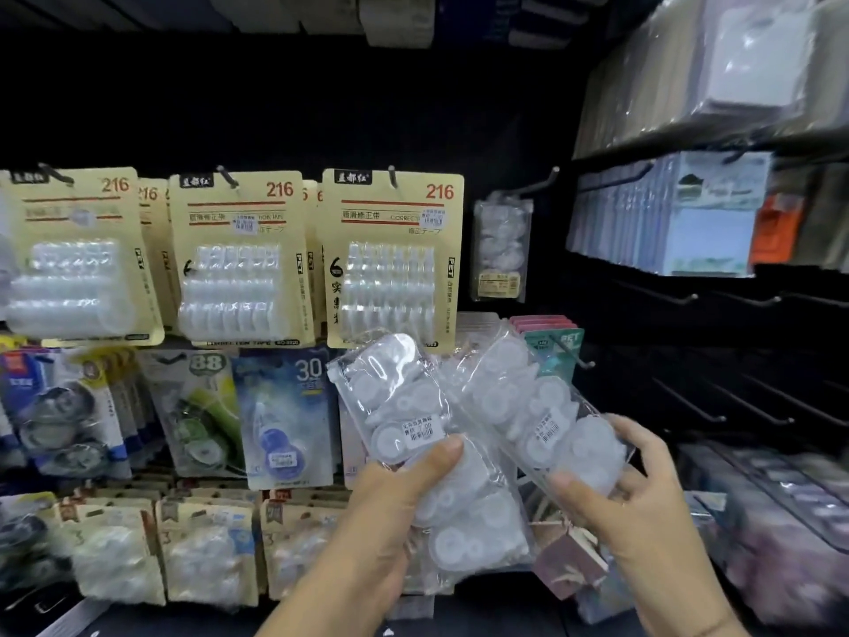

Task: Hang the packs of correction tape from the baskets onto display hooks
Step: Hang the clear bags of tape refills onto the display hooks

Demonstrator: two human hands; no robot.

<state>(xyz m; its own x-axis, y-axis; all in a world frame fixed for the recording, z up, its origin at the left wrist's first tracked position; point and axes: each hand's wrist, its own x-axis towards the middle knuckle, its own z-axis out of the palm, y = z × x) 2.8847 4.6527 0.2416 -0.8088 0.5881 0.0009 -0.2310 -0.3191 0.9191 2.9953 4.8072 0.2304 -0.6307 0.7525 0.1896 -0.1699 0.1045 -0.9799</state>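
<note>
Holding one clear pack of correction tape in each of the hands, the person faces a dark peg wall point(528, 108). The left hand point(404, 503) curls round the left pack point(395, 397), with the thumb pressed on its front just under the price sticker. This pack tilts toward eleven o'clock. The right hand point(643, 503) grips the lower end of the right pack point(537, 406) between thumb and fingers. The two packs overlap near the middle. At one o'clock from them a similar pack point(500, 250) hangs on a hook point(535, 182). Yellow cards point(390, 255) hang in a row at ten o'clock.
</note>
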